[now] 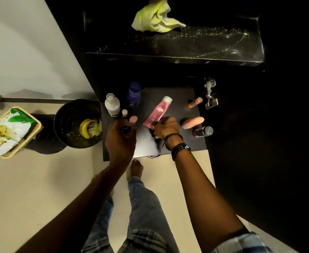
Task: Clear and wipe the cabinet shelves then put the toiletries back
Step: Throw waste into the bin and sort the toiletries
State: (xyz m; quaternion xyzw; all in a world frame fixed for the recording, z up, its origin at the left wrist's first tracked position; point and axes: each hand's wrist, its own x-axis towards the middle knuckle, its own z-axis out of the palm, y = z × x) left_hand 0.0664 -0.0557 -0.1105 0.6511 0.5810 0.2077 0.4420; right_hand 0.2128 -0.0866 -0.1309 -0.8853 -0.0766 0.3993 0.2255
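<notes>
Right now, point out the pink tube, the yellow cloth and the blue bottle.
pink tube [157, 112], head view, middle of its body.
yellow cloth [155, 17], head view, centre of its folds.
blue bottle [134, 96], head view, its labelled side.

Only legible txt: "NIVEA", white on the blue bottle [134, 95], just beyond the left hand [120, 141]. Print on green-white packet [6, 132], far left of that hand, too blurred to read.
</notes>
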